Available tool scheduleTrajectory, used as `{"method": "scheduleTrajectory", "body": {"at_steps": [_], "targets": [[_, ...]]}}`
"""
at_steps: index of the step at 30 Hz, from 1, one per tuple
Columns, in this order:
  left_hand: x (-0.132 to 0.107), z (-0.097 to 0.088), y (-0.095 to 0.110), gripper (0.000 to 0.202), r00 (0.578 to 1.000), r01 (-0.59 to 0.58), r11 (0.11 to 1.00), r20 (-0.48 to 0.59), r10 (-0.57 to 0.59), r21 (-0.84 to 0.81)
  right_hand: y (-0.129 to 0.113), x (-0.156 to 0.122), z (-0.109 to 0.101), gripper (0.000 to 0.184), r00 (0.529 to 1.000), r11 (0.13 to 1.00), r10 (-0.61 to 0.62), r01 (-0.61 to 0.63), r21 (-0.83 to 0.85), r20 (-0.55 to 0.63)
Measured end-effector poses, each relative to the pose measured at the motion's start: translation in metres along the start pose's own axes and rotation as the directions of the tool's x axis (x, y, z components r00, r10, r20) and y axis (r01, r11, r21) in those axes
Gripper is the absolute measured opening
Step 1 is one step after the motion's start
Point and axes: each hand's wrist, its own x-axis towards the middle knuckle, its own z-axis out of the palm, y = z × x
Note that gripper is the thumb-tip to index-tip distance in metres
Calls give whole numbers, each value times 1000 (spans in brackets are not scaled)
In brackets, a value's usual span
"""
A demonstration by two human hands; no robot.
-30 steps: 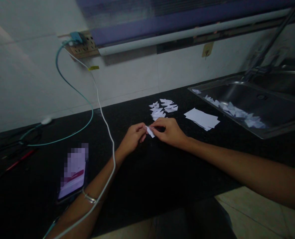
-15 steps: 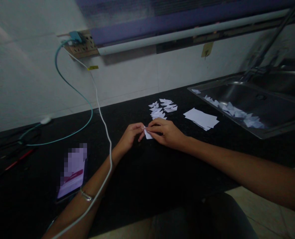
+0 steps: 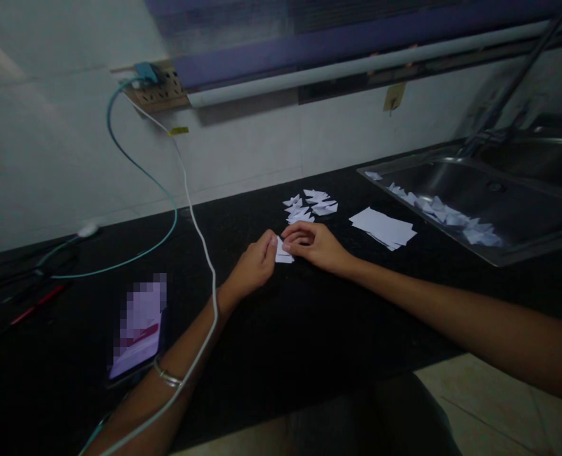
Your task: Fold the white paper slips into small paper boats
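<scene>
Between my two hands is a small folded piece of white paper (image 3: 283, 251). My left hand (image 3: 256, 263) is closed on its left side, the thumb lying on top. The thumb and fingers of my right hand (image 3: 315, 246) pinch its right upper edge, with the other fingers curled above. Just beyond my hands, several small folded paper boats (image 3: 304, 204) lie in two rows on the black countertop (image 3: 281, 354). To the right of them is a loose stack of flat white paper sheets (image 3: 383, 227).
More folded paper pieces (image 3: 445, 212) lie along the near edge of a steel sink (image 3: 509, 252) at the right. A phone (image 3: 141, 329) with its screen lit lies left of my forearm. A white cable (image 3: 200, 234) runs across that forearm from a wall socket (image 3: 162, 85).
My left hand has turned and closed further round the paper, its thumb now on top. The right fingers have lifted and curled, and the paper shows more layers.
</scene>
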Motion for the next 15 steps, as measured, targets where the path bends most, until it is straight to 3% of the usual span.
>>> {"method": "scheduleTrajectory", "body": {"at_steps": [4, 15], "targets": [[-2, 0, 1, 29, 1000, 13, 999, 14, -14, 48, 1, 2, -2, 24, 988, 988, 146, -148, 51, 50], [-3, -4, 5, 42, 997, -17, 999, 72, 14, 39, 0, 1, -2, 25, 992, 991, 122, -124, 51, 44]]}}
